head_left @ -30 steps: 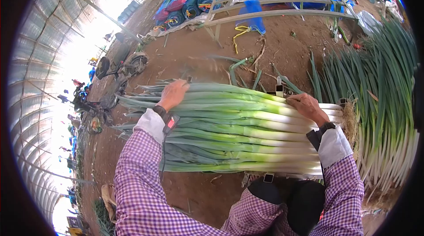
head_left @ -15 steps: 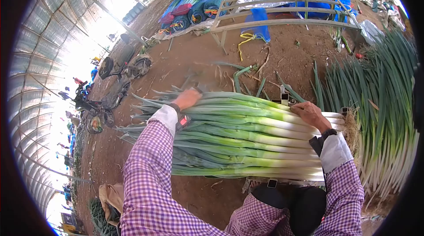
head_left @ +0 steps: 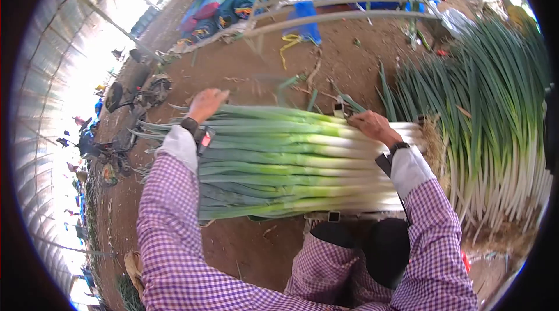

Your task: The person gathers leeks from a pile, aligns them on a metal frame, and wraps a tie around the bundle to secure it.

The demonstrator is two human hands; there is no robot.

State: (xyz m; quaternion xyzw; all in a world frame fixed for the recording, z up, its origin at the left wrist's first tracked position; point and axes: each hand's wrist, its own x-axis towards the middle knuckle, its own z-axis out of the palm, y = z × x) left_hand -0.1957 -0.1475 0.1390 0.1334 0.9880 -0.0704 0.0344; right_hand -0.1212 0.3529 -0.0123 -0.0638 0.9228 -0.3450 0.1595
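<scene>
A wide layer of long green onions [head_left: 291, 162] lies side by side in front of me, dark leaves to the left, white stalks and roots to the right. At the far edge of the leaves is my left hand [head_left: 208, 105], its fingers drawn together; what they hold, if anything, is hidden. My right hand [head_left: 375, 127] curls over the white stalks at the far edge, near a small metal bracket [head_left: 339, 108]. Beneath the near edge, part of a support with another bracket [head_left: 333, 216] shows.
A large heap of green onions [head_left: 489, 119] lies to the right. Farther off are a metal rack frame [head_left: 349, 17], a blue net bag [head_left: 305, 23], and several bundled bags [head_left: 215, 14] on the dirt floor. A motorcycle [head_left: 125, 119] stands at the left, beside the plastic greenhouse wall.
My left hand has moved left along the leaves and up to the far edge. My right hand stays by the white stalks. The whole view has shifted slightly.
</scene>
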